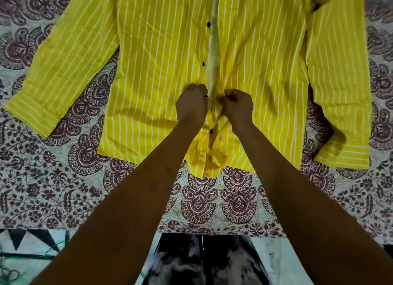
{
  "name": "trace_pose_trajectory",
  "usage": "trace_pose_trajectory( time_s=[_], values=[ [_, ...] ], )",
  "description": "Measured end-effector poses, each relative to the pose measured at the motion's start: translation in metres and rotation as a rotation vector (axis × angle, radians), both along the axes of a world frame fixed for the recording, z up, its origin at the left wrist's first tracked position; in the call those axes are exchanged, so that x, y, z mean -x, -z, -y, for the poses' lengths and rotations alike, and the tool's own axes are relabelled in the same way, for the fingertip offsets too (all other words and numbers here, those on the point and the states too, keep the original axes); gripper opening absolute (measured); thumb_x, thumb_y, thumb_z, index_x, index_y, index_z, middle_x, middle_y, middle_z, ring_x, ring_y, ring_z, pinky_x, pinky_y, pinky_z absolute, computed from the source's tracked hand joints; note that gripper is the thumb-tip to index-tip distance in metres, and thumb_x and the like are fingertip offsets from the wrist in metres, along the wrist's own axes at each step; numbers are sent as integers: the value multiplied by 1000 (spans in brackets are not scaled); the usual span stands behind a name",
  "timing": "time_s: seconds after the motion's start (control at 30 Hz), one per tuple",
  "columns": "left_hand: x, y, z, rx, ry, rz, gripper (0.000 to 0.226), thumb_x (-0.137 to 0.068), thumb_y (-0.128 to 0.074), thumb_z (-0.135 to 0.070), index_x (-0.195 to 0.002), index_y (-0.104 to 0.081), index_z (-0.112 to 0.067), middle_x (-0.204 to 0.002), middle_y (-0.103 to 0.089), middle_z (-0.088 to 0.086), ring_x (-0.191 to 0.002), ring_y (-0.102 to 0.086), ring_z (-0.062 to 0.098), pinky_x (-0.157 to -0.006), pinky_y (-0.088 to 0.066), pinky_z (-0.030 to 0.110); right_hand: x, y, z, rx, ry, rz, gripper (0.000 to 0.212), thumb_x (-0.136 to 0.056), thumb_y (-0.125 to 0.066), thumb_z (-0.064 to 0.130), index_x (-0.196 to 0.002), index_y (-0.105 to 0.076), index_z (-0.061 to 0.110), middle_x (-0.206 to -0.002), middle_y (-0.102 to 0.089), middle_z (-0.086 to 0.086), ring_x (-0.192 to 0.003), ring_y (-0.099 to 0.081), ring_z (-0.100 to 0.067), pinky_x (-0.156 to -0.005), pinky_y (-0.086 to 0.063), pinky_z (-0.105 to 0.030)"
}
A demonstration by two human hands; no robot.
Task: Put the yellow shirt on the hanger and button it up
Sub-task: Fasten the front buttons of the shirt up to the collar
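Yellow cotton shirt with thin white stripes point(165, 76) lies flat on its back across the printed maroon-and-cream bedspread point(63, 178), collar towards twelve o'clock, hem towards six, sleeves spread out at nine and three. It looks light, limp and crease-prone, so I judge it will sag and slide unless I take it by the stiffer double-layered front edges. My left hand point(192, 102) has its fingers curled, pinching the button-side edge, and my right hand point(239, 106) pinches the buttonhole edge just beside it; between them a pale strip of the shirt's inside shows. Small round black buttons point(208, 24) run up the placket towards twelve; the one point(211, 131) at six o'clock from my hands looks fastened, those above open. They seem smooth and slippery. I cannot see the hanger from here.
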State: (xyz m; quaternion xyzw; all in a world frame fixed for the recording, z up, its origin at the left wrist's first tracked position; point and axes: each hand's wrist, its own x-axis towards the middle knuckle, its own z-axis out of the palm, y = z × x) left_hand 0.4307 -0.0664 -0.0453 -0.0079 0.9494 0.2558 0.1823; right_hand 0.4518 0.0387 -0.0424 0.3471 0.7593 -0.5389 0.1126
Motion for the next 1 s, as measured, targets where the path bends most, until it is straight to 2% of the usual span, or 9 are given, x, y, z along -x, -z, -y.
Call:
trace_pose_trajectory(
  time_s=[0.07, 0.2, 0.37, 0.47, 0.57, 0.67, 0.83, 0.9, 1.0],
  values=[
    [1, -2, -1, 27, -4, -17, 15, -88, -54, -13, -99, -64, -10, -104, -64, 14, -99, -60, 31, -73, -48, 40, -4, 3, -1, 80, 86, 28, 24, -75, -68, 12, -64, -59, 31, -67, -61, 2, -76, -61, -22, -83, -52, -51],
    [6, -9, -2, -67, -113, 18, 13, -84, -54, -10, -86, -66, -12, -91, -71, 11, -88, -65, 29, -70, -53, 38, -8, -1, 0, 133, 166, 11, 27, -75, -70, 8, -63, -57, 29, -61, -56, 6, -60, -53, -12, -75, -48, -43],
    [5, -20, -7, -184, -197, 48, 13, -78, -57, -10, -77, -69, -16, -82, -73, 4, -81, -67, 21, -71, -51, 30, -10, 1, 9, 83, 144, -44, 4, -78, -68, 9, -82, -68, 7, -62, -58, 9, -48, -50, 12, -65, -41, -21],
    [0, -20, -7, -298, -269, 89, 11, -77, -62, -8, -78, -72, -11, -82, -73, 7, -81, -68, 21, -73, -49, 24, -12, 1, 14, 79, 172, -39, 16, -80, -65, 7, -94, -69, -1, -75, -63, -1, -58, -52, 9, -70, -42, -19],
    [-2, -18, -4, -381, -345, 111, 10, -75, -64, -7, -78, -73, -10, -76, -73, 11, -75, -69, 26, -77, -55, 37, -15, 4, 15, 132, 192, -54, 16, -82, -63, 4, -95, -68, -3, -77, -63, -4, -59, -54, 8, -71, -44, -21],
    [-2, -17, -3, -395, -381, 114, 8, -75, -66, -8, -77, -73, -11, -73, -71, 8, -71, -68, 23, -75, -56, 39, -16, 5, 15, 139, 188, -70, 15, -82, -63, 3, -96, -68, -3, -82, -64, -6, -60, -56, 10, -70, -45, -20],
    [-2, -18, -4, -393, -404, 96, 4, -73, -69, -11, -73, -70, -14, -71, -70, 4, -66, -65, 15, -67, -52, 23, -18, 3, 16, 118, 190, -116, 16, -82, -64, 5, -97, -69, -2, -92, -70, -16, -74, -60, -7, -78, -49, -28],
    [-2, -20, -4, -351, -399, 70, 3, -74, -68, -11, -75, -71, -12, -75, -71, 3, -66, -60, 8, -59, -41, 9, -19, 2, 18, 101, 182, -135, 19, -83, -64, 5, -99, -68, -3, -93, -70, -14, -80, -61, -12, -78, -49, -23],
    [-2, -22, -4, -351, -396, 65, 4, -74, -67, -10, -76, -70, -10, -76, -71, 4, -66, -59, 8, -62, -43, 13, -20, 1, 22, 66, 173, -160, 19, -83, -63, 4, -100, -68, -3, -94, -70, -12, -82, -61, -11, -73, -45, -9]
  ],
)
